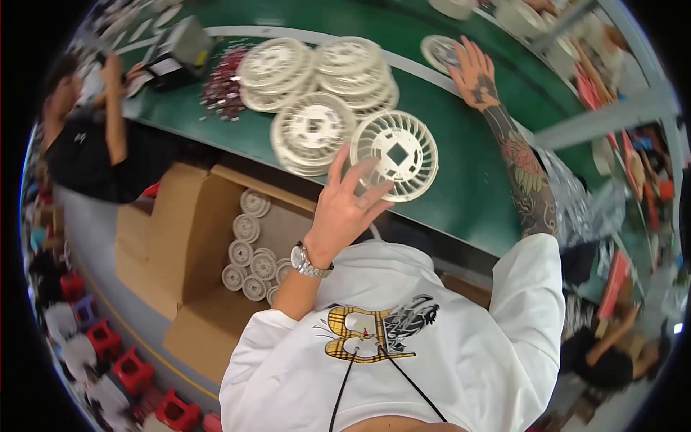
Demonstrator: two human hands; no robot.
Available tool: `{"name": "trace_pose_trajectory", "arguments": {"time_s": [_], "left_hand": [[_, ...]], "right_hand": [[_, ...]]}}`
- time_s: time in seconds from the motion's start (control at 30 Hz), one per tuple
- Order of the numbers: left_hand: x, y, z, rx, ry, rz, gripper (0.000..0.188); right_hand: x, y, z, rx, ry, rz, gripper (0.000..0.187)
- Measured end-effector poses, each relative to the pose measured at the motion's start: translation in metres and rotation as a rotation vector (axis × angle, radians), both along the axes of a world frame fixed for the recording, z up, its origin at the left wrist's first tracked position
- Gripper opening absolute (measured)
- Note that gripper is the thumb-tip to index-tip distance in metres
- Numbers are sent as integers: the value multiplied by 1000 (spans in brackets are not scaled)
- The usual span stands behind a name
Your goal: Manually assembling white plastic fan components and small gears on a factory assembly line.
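Green bench (pixel 468 194), grille (pixel 415 155) between hands (pixel 341 210) (pixel 475 78)

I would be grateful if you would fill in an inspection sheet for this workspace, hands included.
Surface: green worktop, with a pale curved strip toward its far side.
Job's things: vented white disc with a square opening, at the near edge; stacks of similar discs beyond and to its left.
Clutter: loose red and silver pieces; a dark boxy device.
Hands: left hand at the disc's rim, grip unclear; right hand open beside a farther disc, contact unclear.
Cables: nothing seen.
Surroundings: open cardboard box holding smaller round parts; red stools; co-workers nearby.
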State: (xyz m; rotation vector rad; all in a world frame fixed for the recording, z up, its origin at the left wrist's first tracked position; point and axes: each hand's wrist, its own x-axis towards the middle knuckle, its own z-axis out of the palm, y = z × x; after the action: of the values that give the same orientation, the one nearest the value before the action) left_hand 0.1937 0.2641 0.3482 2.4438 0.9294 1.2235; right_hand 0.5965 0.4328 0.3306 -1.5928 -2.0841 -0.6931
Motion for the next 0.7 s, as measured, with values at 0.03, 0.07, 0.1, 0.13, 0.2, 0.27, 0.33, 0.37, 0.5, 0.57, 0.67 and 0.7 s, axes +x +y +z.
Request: {"name": "trace_pose_trajectory", "arguments": {"time_s": [0.03,0.07,0.1,0.13,0.2,0.27,0.33,0.37,0.5,0.57,0.67,0.7], "left_hand": [[8,-7,-8,-52,36,-41,40],[16,-12,-16,-103,73,-89,38],[24,-17,-24,-152,111,-134,37],[34,-18,-29,-158,101,-170,37],[53,-11,-42,-122,137,-196,34],[66,-5,-44,-110,150,-206,33],[75,2,-34,-90,178,-220,32],[78,5,-31,-78,194,-224,31],[79,8,-47,-153,182,-228,31],[78,6,-47,-145,168,-230,31],[75,3,-49,-135,138,-209,30],[74,4,-50,-123,138,-207,30]], "right_hand": [[7,-17,18,-19,-14,-19,54],[15,-40,38,-146,55,-2,49],[18,-63,57,-271,128,17,44],[23,-88,74,-381,207,21,39],[48,-144,93,-529,200,-82,27],[70,-200,87,-684,50,-254,26],[56,-250,85,-780,181,-299,23],[45,-272,84,-783,179,-304,23],[26,-308,49,-603,-51,-392,21],[26,-315,29,-484,-123,-425,26],[19,-315,20,-496,-41,-411,21],[14,-313,18,-501,-2,-400,19]]}}
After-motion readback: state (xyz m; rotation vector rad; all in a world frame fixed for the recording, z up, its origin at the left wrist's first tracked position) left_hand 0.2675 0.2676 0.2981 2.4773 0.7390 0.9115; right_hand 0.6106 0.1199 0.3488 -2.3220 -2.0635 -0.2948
